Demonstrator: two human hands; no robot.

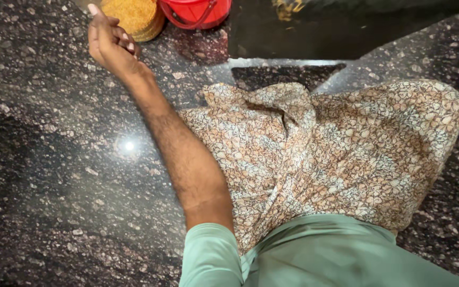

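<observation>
Overhead, one left hand (110,45) is stretched across a dark speckled granite counter (54,175). Its fingers are curled loosely together toward the palm, the thumb raised, and they grip nothing. The hand hovers just beside one round yellow-brown scrubbing pad (134,16) at the upper edge, near it but not visibly touching. One red bucket (195,11) with a curved handle stands immediately to the right of that pad, partly cut off by the frame.

One garment of patterned fabric (336,154), beige and tan with a floral print, lies crumpled on the counter to the right of the forearm, and its left edge is touching the arm. One green sleeve (211,255) covers the upper arm at the bottom of the view.

One dark rectangular slab (304,34) lies beyond the fabric at the top. One bright spot of reflected light (129,145) shows on the stone left of the forearm.

The right hand is outside the view, so its fingers cannot be described.
</observation>
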